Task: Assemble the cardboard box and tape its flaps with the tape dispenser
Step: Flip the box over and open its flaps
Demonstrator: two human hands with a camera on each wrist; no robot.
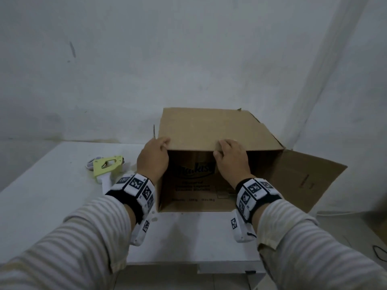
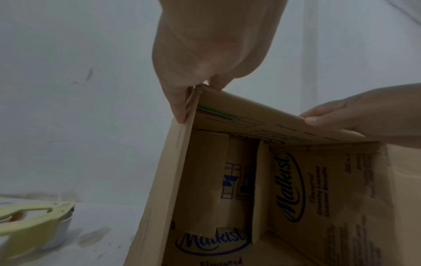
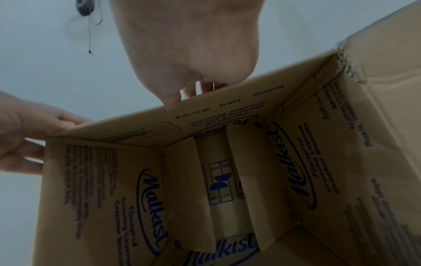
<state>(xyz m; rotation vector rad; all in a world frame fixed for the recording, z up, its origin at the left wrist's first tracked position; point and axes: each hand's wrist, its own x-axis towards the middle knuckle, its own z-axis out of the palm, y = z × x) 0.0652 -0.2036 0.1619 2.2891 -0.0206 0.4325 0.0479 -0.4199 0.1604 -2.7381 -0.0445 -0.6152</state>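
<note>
A brown cardboard box printed "Malkist" inside lies on its side on the white table, its open end facing me. My left hand pinches the near left corner of the top panel, fingers over the edge, thumb along the side. My right hand grips the same near edge further right, fingers on top and thumb under it. One flap splays out to the right. Inside, the far flaps are folded inward with a gap between them. The yellow-green tape dispenser lies on the table left of the box.
A grey wall stands close behind the table. The table's front edge runs just below my wrists, and its right end lies under the splayed flap. Cables lie on the floor at the lower right.
</note>
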